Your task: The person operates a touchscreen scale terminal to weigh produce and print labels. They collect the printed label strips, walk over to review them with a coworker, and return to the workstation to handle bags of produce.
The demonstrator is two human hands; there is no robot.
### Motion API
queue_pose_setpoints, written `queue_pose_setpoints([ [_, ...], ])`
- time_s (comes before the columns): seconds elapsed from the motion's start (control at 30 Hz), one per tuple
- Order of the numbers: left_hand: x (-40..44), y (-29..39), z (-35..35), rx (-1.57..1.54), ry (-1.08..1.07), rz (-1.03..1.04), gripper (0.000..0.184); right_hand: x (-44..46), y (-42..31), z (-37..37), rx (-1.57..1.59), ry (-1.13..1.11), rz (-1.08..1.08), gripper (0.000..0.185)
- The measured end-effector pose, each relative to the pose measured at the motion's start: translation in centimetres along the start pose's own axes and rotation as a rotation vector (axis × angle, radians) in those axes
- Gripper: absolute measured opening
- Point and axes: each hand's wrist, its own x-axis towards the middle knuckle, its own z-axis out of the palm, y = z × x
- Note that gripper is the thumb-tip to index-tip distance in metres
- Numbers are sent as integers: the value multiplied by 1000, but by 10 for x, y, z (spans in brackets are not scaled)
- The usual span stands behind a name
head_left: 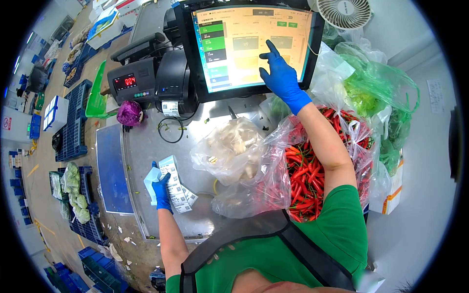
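Note:
In the head view, my left hand [161, 193], in a blue glove, is closed around printed labels [178, 196] on pale backing paper, held over the steel table [146, 146]. My right hand [283, 80], also gloved in blue, is raised in front of the lit touchscreen [242, 66]. Its index finger points up and the other fingers are spread, with nothing held. Whether a fingertip touches the glass I cannot tell. Below the screen are a label printer [175, 80] with a label sticking out and a scale display [128, 82] with red digits.
A clear bag of whitish produce [232, 146] lies mid-table. To its right are bags of red chillies [305, 180] and green bags of leafy vegetables [364, 97]. A purple cabbage [130, 113] sits at the left edge. A small fan [344, 12] stands at upper right.

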Motion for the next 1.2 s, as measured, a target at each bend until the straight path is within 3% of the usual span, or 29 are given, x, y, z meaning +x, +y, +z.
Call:
queue_pose_setpoints([
  [0.33, -2, 5, 3, -25, -22, 2, 80, 6, 0, 7, 58, 11, 0, 59],
  [0.43, -3, 7, 5, -9, -14, 17, 80, 12, -2, 2, 37, -56, 10, 28],
  [0.53, -5, 13, 8, 46, 12, 33, 80, 7, -1, 9, 84, -26, -2, 35],
  [0.8, -7, 14, 11, 6, 4, 28, 80, 18, -33, 14, 84, 17, -153, 27],
  [1.1, 0, 1, -1, -38, -27, 24, 81, -33, -12, 14, 0, -145, -100, 30],
  [1.2, 0, -1, -2, -24, -26, 16, 81, -51, 15, 10, -158, -272, 36, 31],
])
